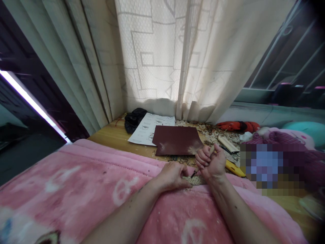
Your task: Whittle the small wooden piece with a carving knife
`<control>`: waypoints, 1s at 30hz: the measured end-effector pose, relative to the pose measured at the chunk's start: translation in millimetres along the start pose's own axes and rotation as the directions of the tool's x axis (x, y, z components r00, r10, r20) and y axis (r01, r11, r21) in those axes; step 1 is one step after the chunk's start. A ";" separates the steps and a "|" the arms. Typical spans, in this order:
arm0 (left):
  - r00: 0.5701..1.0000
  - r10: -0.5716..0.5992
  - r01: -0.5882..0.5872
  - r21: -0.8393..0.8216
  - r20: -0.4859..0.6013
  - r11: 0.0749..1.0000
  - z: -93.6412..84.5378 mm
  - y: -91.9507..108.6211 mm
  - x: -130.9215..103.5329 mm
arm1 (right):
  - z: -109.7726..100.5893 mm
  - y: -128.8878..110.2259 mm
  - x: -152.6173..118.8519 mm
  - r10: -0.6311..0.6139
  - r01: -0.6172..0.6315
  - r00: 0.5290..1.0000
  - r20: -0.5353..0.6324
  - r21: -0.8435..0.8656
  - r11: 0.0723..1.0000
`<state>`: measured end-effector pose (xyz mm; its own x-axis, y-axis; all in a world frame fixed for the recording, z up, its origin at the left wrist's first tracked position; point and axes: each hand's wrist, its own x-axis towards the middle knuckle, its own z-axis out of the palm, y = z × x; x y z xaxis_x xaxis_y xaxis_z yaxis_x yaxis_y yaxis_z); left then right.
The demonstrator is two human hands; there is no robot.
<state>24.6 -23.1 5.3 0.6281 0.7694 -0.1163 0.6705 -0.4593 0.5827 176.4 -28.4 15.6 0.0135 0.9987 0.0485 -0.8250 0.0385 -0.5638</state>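
Observation:
A light, rough-textured carved piece point(197, 180) lies on the pink blanket point(106, 179) near its far edge. My left hand point(174, 176) is closed on the left end of this piece, with thumb and fingers around it. My right hand point(212, 162) is wrapped round the wooden handle of a carving tool point(196, 170), whose dark tip points down and left onto the piece. The tip is close to my left fingers. Part of the piece's right end is hidden by my right hand and wrist.
Beyond the blanket, a wooden surface point(106, 135) holds a maroon sheet point(177, 139), white paper point(149, 128), a black bag point(134, 118), wood shavings point(210, 129), a yellow tool point(235, 168) and a red bundle point(238, 126). Curtains point(157, 61) hang behind.

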 end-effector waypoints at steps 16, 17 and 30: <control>0.990 0.062 -0.044 -0.139 0.128 0.989 -7.4 -8.9 -1.7 | 9.5 3.9 -3.3 0.052 -0.044 0.994 0.096 -0.087 0.995; 0.981 0.077 -0.044 -0.183 0.178 0.982 -8.6 -11.1 -1.6 | 9.2 3.5 -3.5 0.051 -0.043 0.994 0.100 -0.082 0.996; 0.984 0.156 -0.138 -0.181 0.084 0.974 -6.7 -18.3 -1.9 | 15.7 5.5 -5.9 0.013 -0.014 1.000 -0.008 -0.119 0.993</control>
